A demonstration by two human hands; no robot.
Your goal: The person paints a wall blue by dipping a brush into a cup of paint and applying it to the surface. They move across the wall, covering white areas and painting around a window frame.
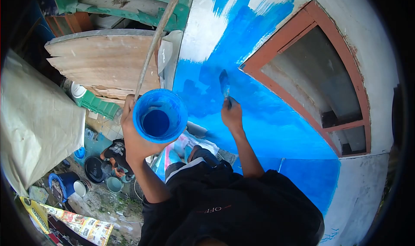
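My left hand [132, 133] grips a blue plastic pot [159, 115] with blue paint in its bottom, held up at chest height. My right hand [232, 114] holds a paintbrush [224, 84] whose bristles press against the wall [259, 112], which is partly covered in fresh blue paint. Bare grey-white plaster [207, 25] shows above and to the left of the painted patch. A window with a red-brown frame [302, 94] sits just right of the brush.
I stand high above the ground. Below left, a person [116, 153] crouches among buckets [65, 183] and a black basin [95, 169]. A wooden pole [155, 38], stacked boards [103, 64] and a pale tarpaulin [39, 120] lie to the left.
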